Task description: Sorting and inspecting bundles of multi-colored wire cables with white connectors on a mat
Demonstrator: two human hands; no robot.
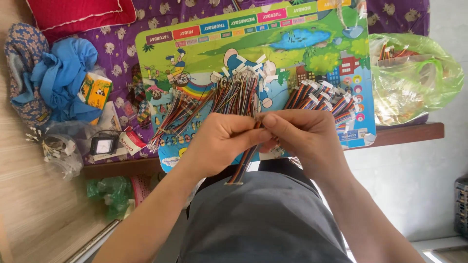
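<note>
At picture centre, the left hand (222,141) and right hand (302,134) pinched one multicoloured ribbon cable (242,168) between fingertips, its end hanging toward six o'clock. Sorted cable bundles (234,95) lay at twelve o'clock on the illustrated board (204,48), within reach.

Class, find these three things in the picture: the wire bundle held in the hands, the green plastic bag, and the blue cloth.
wire bundle (240,168), head view, on the striped wires below the hands.
green plastic bag (431,80), head view, on its crinkled side.
blue cloth (61,73), head view, on its bunched middle.
</note>
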